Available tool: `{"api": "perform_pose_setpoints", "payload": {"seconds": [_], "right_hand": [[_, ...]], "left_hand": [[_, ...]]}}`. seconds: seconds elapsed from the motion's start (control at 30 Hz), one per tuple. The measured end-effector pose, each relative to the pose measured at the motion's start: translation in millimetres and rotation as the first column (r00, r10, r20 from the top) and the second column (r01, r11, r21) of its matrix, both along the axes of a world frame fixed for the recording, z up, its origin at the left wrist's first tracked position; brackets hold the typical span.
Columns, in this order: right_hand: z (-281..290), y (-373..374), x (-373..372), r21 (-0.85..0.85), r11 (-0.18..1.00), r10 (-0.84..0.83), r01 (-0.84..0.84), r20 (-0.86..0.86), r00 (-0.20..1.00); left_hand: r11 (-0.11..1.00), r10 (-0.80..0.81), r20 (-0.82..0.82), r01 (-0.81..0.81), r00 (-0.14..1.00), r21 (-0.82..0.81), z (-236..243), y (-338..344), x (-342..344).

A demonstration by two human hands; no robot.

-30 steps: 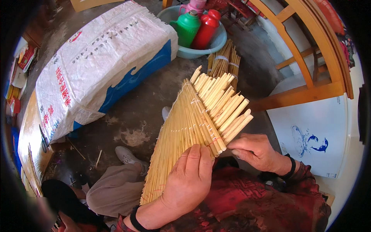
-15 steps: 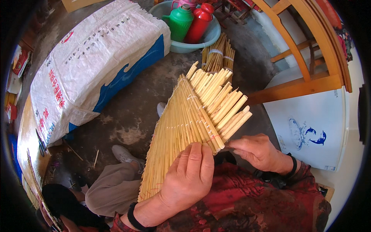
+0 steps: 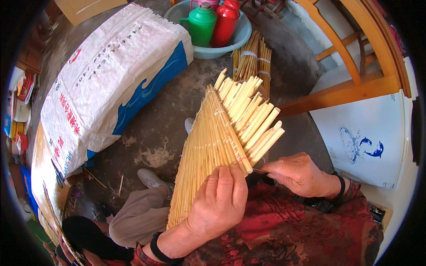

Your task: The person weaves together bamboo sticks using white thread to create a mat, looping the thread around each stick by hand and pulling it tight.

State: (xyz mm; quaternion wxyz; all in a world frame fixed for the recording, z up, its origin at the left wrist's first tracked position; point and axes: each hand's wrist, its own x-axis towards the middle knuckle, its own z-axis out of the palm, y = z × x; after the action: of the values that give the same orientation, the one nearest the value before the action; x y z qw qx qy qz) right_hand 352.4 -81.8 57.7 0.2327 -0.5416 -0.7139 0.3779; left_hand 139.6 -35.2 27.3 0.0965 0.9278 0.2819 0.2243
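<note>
A panel of pale plant stalks (image 3: 202,153), stitched side by side with thread, slants across my lap. Its near edge is pinched by my left hand (image 3: 218,193), fingers curled over the lower end of the outermost stalks. To the right, my right hand (image 3: 298,174) closes thumb against forefinger on a thin needle-like piece (image 3: 259,170). That piece points at the end of the last stalk; whether it is a needle or taut thread is too fine to tell. Thick loose-looking stalk ends (image 3: 259,122) stick out past the panel's upper right side.
A large white sack (image 3: 111,71) lies at left, scissors (image 3: 57,173) beside it. Behind stand tied stalk bundles (image 3: 248,60) and a basin (image 3: 213,54) holding green (image 3: 203,26) and red flasks (image 3: 225,24). Right are a wooden chair (image 3: 341,95) and a white panel (image 3: 350,128). Another person's leg (image 3: 140,217) is at lower left.
My right hand has drawn slightly away from the stalk end, so more of the thin piece shows. My left hand keeps its grip. The whole view has shifted a little.
</note>
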Motion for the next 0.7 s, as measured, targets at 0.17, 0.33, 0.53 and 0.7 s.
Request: {"api": "perform_pose_setpoints", "payload": {"seconds": [0.17, 0.33, 0.53, 0.7], "right_hand": [[-6, 2, 1, 0.036, 0.999, 0.009, -0.008, -0.032, 0.999], [4, 18, 4, 0.03, 0.998, 0.046, -0.047, 0.035, 0.998], [-6, 25, 0, 0.127, 0.992, 0.015, -0.02, 0.036, 0.999], [-9, 34, -5, 0.17, 0.982, 0.094, -0.081, -0.068, 0.993]], "left_hand": [[1.0, -0.015, 0.041, 0.015, 0.999, 0.007, -3, 5, 0], [0.999, 0.039, 0.03, -0.038, 0.999, -0.036, 1, 7, 2], [0.998, 0.025, 0.053, -0.022, 0.998, -0.056, 0, 6, 4], [0.995, 0.054, 0.055, -0.05, 0.997, -0.081, 1, 8, 5]]}}
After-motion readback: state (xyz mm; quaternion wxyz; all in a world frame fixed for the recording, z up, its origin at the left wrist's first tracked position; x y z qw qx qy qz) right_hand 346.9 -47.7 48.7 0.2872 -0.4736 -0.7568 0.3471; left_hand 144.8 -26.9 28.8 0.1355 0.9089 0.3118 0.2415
